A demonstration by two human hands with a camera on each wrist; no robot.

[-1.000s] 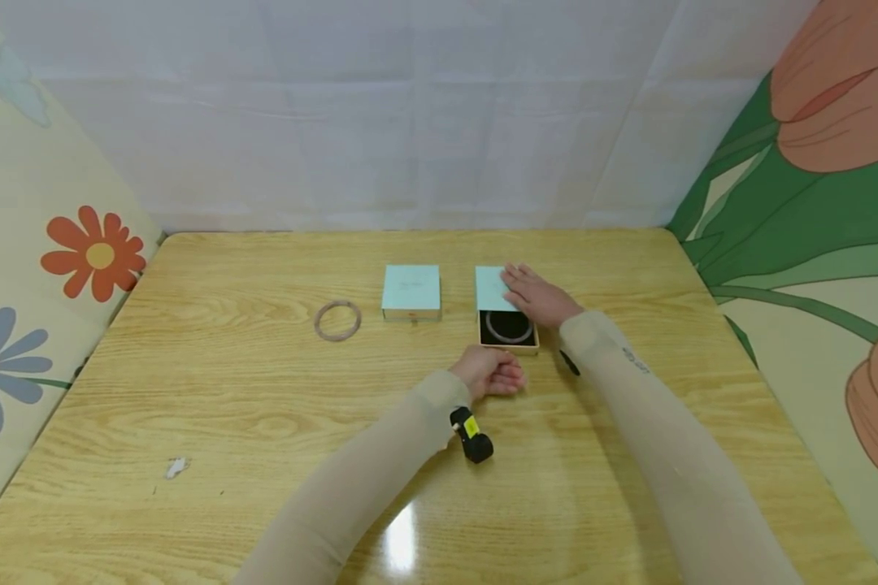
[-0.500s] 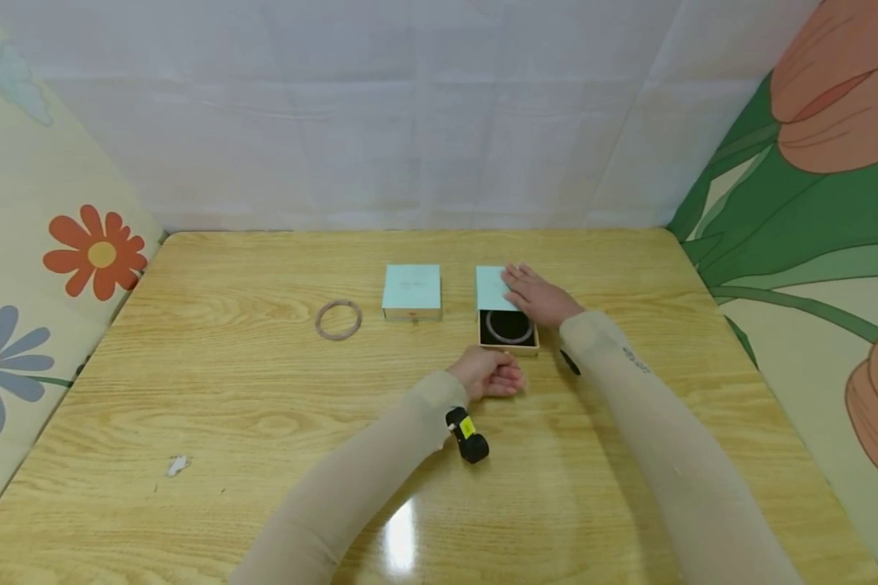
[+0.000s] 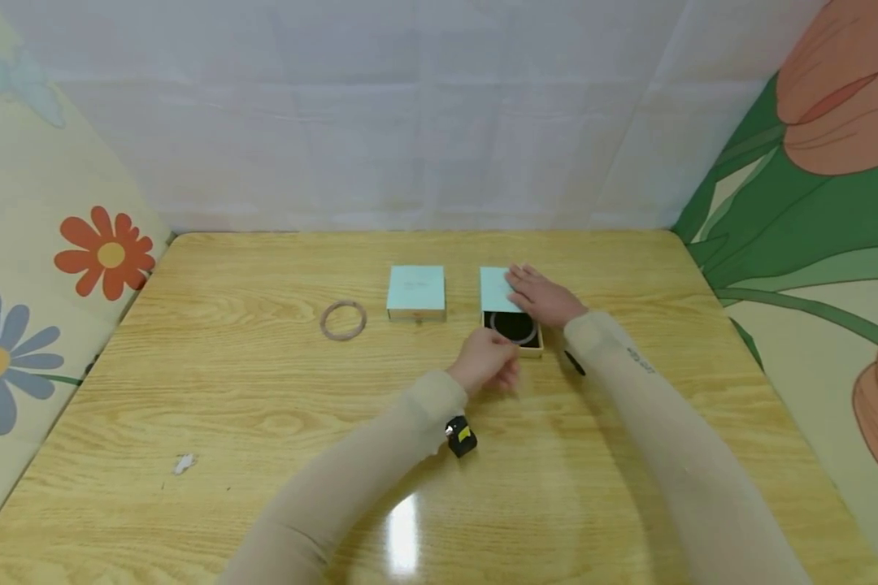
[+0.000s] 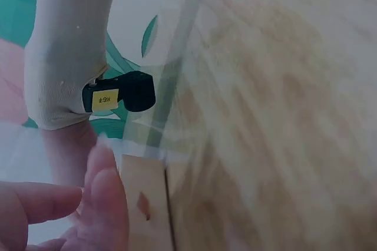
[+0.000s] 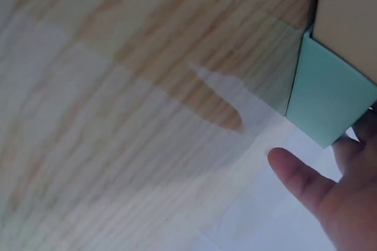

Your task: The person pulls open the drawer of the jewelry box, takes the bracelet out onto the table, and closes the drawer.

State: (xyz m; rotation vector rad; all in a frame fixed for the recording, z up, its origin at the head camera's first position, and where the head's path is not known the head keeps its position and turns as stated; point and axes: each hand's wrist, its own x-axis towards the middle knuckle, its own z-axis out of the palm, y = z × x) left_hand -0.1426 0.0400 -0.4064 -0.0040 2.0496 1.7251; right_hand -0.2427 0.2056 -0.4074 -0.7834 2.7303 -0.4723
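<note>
Half done, seemingly: one ring (image 3: 532,335) inside box (image 3: 493,279), right hand (image 3: 545,299) flat on top, left hand (image 3: 486,359) at drawer (image 3: 532,353), impossible to tell if gripping; drawer yet to close, second ring (image 3: 344,338) outside on table (image 3: 263,390).

I see a mint box (image 3: 494,290) lying flat on my feed, under the right hand (image 3: 546,301), its cream-edged, black-lined drawer (image 3: 530,353) partly out toward the left hand (image 3: 485,360). A greyish bangle (image 3: 524,338) lies in the drawer, between both hands.
</note>
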